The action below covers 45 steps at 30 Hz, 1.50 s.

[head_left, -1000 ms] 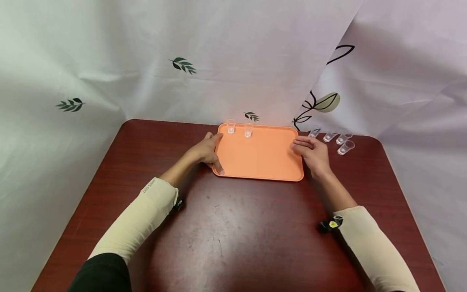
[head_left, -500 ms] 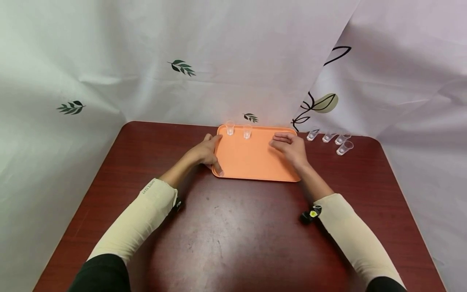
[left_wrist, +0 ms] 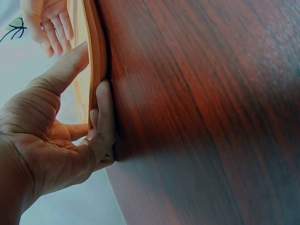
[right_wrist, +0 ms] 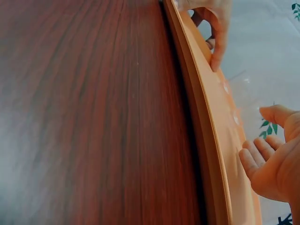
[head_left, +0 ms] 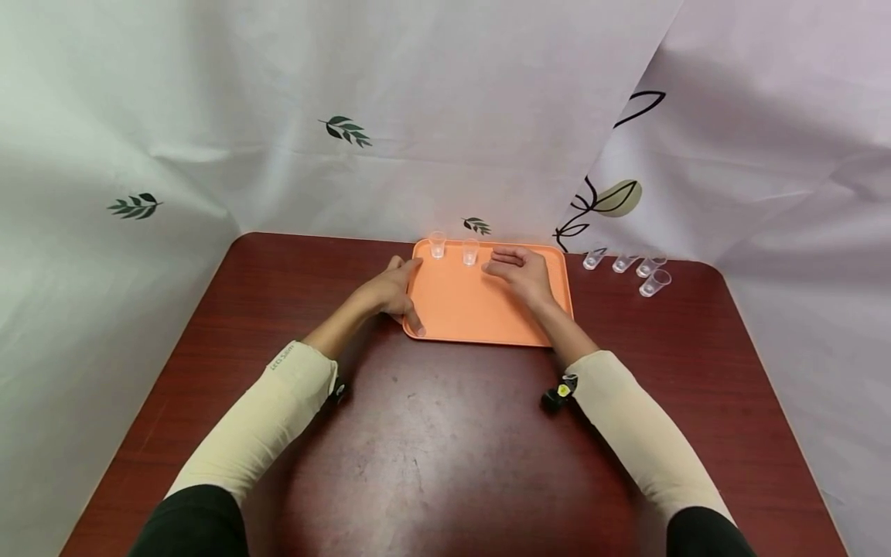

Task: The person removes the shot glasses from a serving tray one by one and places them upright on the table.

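An orange tray (head_left: 455,305) lies at the far side of the table. Two small clear plastic cups, a left cup (head_left: 437,245) and a right cup (head_left: 470,252), stand upright along its back edge. My left hand (head_left: 390,292) grips the tray's left end; in the left wrist view the thumb (left_wrist: 70,63) lies on the rim and fingers (left_wrist: 104,112) reach underneath. Over the tray, just right of the right cup, my right hand (head_left: 524,277) holds nothing. Its fingers (right_wrist: 253,152) and thumb stand apart in the right wrist view.
Several more clear cups (head_left: 654,284) lean or stand beyond the tray's right end, near the back edge of the dark red wooden table (head_left: 418,449). A white curtain (head_left: 278,93) with leaf prints hangs right behind the table.
My right hand has moved left from the tray's right edge, across the tray, to beside the right cup. The left hand keeps its grip; tray and cups stay put.
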{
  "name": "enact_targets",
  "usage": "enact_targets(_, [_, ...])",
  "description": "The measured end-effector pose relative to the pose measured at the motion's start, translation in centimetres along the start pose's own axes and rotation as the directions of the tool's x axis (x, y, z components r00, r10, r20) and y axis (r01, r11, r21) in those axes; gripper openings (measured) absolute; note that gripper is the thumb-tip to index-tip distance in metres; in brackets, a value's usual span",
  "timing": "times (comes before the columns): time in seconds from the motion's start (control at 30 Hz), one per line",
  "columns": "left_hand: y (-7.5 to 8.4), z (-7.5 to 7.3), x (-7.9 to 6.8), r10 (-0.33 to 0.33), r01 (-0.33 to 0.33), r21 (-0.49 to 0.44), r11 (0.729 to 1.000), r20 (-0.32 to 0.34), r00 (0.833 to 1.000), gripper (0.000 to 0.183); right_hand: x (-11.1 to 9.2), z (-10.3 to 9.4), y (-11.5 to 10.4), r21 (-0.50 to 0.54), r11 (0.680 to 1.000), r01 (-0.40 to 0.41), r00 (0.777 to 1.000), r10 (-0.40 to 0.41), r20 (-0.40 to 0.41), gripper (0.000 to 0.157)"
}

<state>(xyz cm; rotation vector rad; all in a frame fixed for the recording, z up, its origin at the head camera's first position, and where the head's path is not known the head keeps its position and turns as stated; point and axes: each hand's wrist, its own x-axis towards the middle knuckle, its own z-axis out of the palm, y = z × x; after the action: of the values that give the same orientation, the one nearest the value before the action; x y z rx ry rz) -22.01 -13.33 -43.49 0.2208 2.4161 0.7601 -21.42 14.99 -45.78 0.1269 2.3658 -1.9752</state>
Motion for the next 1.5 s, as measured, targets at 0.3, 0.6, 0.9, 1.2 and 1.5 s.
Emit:
enact_targets(0.3, [0.5,-0.2,-0.8,-0.013,0.013,0.001,1.000,0.013,1.000,0.156,0.9,2.7,-0.2,0.005,0.999,0.033,0.999,-0.033,-0.017,0.051])
enact_targets(0.6, [0.7,-0.1,-0.8,-0.020,0.020,-0.010,1.000,-0.005,1.000,0.157,1.4,4.1,-0.4,-0.022,0.998,0.065,0.998,-0.065,-0.018,0.058])
enact_targets(0.9, [0.5,-0.2,-0.6,-0.017,0.017,-0.017,1.000,0.003,1.000,0.158,1.5,4.8,-0.3,-0.076,0.995,0.072,0.995,-0.077,-0.066,0.042])
enact_targets(1.2, [0.3,-0.1,-0.5,-0.008,0.008,-0.005,1.000,-0.001,1.000,0.158,0.2,4.0,-0.5,-0.074,0.995,0.068,0.997,-0.071,-0.034,0.043])
enact_targets(1.5, [0.4,-0.2,-0.7,-0.004,0.004,-0.006,1.000,0.002,1.000,0.157,-1.2,2.8,-0.5,-0.045,0.998,0.044,0.999,-0.044,0.015,0.042])
